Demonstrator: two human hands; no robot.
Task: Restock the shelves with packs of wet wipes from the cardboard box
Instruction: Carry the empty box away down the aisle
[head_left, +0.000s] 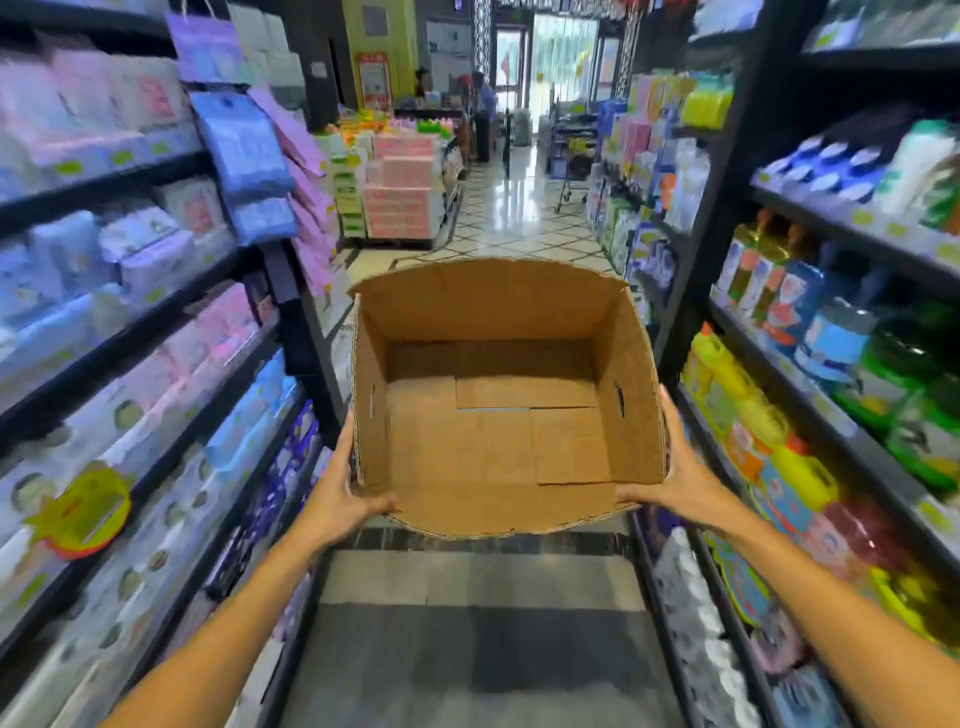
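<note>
An open brown cardboard box is held up in the aisle in front of me, tilted so its inside faces me. Nothing lies inside it; only the bare folded bottom flaps show. My left hand grips its near left corner, thumb over the rim. My right hand grips the near right corner the same way. Packs of wet wipes in pink, white and blue wrappers fill the black shelves on my left, blurred.
Black shelves on my right carry bottles of detergent and cleaners. The narrow aisle has a grey floor below the box. Ahead, stacked pink packs stand on a display, with a tiled floor and a bright doorway beyond.
</note>
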